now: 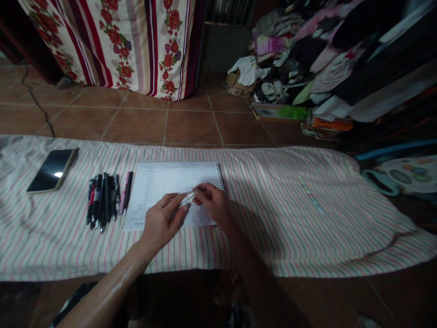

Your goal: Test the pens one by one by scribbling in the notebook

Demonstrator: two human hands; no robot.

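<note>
Both my hands meet over a spiral-bound notebook (160, 182) that lies open on a striped cloth (273, 214). My left hand (164, 221) and my right hand (213, 202) pinch the two ends of a pale, slim pen (187, 197) held just above the page. A row of several dark and pink pens (105, 198) lies left of the notebook. Another pale pen (310, 195) lies on the cloth to the right.
A dark phone (53, 169) rests at the cloth's left end. Beyond the cloth is brown tiled floor (191, 123), a flowered striped fabric (116, 41) at the back, and a heap of clothes and boxes (307, 59) at the back right.
</note>
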